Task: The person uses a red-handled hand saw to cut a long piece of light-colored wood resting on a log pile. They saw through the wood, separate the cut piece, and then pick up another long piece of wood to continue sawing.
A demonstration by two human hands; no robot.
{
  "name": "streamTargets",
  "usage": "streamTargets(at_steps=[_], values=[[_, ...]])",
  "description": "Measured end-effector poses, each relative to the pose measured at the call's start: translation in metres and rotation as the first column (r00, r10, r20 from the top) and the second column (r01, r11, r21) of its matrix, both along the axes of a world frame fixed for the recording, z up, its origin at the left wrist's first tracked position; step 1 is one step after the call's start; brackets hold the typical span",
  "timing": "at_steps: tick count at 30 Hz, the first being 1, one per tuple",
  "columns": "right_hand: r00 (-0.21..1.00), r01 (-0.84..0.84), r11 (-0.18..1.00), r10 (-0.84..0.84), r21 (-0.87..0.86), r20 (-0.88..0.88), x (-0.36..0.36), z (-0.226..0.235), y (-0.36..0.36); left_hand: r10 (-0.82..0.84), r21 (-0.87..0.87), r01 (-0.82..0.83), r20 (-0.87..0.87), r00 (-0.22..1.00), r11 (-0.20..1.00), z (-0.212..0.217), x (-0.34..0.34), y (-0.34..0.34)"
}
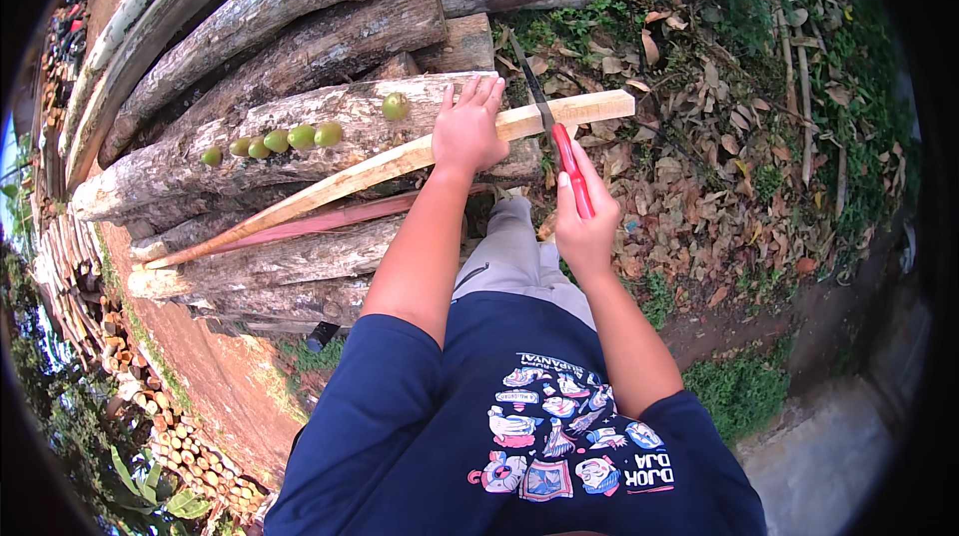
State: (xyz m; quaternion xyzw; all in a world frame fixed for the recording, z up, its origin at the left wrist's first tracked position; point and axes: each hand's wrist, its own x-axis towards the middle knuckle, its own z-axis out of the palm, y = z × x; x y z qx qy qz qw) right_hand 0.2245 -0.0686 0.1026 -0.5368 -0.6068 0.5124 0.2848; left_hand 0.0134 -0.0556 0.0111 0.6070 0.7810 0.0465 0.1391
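Observation:
A long, pale strip of sawn wood (370, 167) lies slantwise across the logs, its squared end jutting out to the right. My left hand (469, 133) presses down on it from above, fingers stretched out toward the log behind. My right hand (589, 226) is closed around the red handle of a hand saw (571, 171). The saw's dark, narrow blade crosses the strip a short way in from its right end and points away from me. Whether the teeth have cut into the wood cannot be made out.
Several green fruits (302, 136) sit in a row on a thick log (130, 181), and another green fruit (396, 105) sits nearer my left hand. More logs (300, 46) are stacked behind. Dry leaves (699, 206) cover the ground at right. A reddish strip of wood (320, 223) lies under the pale one.

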Motion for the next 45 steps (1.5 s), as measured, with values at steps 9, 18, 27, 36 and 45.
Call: streamTargets(at_steps=[9, 18, 27, 36, 45], values=[[0.997, 0.021, 0.990, -0.009, 0.141, -0.081, -0.022, -0.034, 0.019, -0.022, -0.156, 0.020, -0.007, 1.000, 0.988, 0.012, 0.000, 0.011], [0.998, -0.046, 0.998, 0.044, 0.032, 0.048, 0.065, 0.084, -0.054, -0.017, -0.072, 0.016, -0.009, 1.000, 0.997, 0.004, -0.001, 0.003], [0.995, 0.095, 0.980, -0.090, 0.175, -0.036, -0.053, -0.049, 0.051, -0.017, 0.015, 0.017, 0.007, 1.000, 1.000, 0.003, 0.003, 0.007], [0.998, 0.039, 0.997, -0.035, -0.071, 0.050, 0.117, -0.003, -0.109, 0.002, -0.091, -0.002, -0.006, 1.000, 0.996, 0.011, -0.006, 0.013], [0.899, 0.413, 0.911, -0.403, -0.024, 0.172, 0.209, 0.029, -0.059, -0.028, -0.095, 0.028, -0.003, 1.000, 0.995, 0.004, -0.002, 0.005]])
